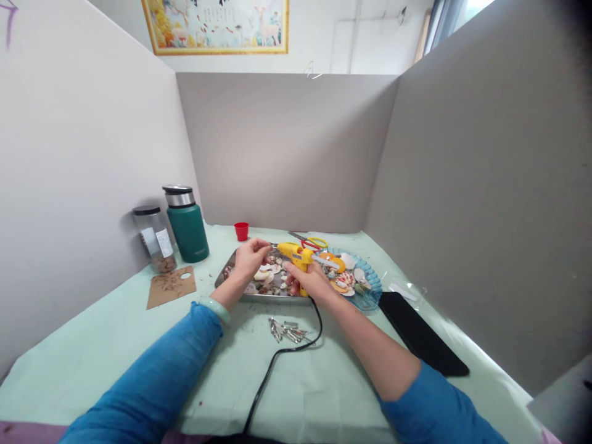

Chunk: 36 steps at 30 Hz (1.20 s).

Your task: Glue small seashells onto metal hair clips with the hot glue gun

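My right hand [306,282] is wrapped round the handle of a yellow hot glue gun [292,250], whose nozzle points left; a clear glue stick [326,261] sticks out of its back. Close to the nozzle tip, the fingers of my left hand [251,256] are pinched together on something too small to make out. Both hands are above a metal tray [259,298] of seashells [264,276]. To its right, a blue scalloped plate [374,285] bears larger shells and orange pieces. Several small silvery metal clips [287,332] lie in front of the tray, near the gun's black cord [272,364].
At the left stand a green bottle [187,231] and a clear jar [157,240], with a brown card [172,288] before them. A red cup [241,232] and scissors [314,242] are at the back. A long black object [420,333] lies right. Grey panels [287,148] surround the table.
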Motion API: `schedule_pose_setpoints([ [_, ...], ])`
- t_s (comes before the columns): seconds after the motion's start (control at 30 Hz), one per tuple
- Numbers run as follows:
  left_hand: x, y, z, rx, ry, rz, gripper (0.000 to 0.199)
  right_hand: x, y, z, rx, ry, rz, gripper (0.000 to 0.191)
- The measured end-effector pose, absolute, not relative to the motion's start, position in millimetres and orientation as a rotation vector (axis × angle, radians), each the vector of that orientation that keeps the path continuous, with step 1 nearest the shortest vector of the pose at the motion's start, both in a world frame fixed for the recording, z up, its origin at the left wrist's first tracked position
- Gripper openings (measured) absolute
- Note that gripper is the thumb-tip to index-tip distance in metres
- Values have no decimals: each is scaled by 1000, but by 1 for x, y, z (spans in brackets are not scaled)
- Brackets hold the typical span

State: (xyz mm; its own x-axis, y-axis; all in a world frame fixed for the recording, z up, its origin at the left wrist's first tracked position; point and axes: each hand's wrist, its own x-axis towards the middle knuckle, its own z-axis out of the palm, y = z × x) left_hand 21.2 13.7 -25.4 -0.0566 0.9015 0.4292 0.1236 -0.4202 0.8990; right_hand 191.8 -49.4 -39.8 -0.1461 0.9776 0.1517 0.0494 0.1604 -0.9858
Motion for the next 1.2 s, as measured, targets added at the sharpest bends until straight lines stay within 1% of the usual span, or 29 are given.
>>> schedule_pose_setpoints([
  [0.3,21,15,-27,1594,1115,1542,18,191,-54,-35,-1054,-1420,1177,31],
  [0.63,21,13,-25,1596,1124,1538,18,191,-54,-34,-1045,-1442,1160,35],
  [0.77,20,14,-25,1596,1121,1532,19,191,-56,-33,-1047,-1423,1162,32],
  [1.2,20,16,-27,1607,1121,1541,18,190,-57,-31,-1061,-1424,1178,29],
])
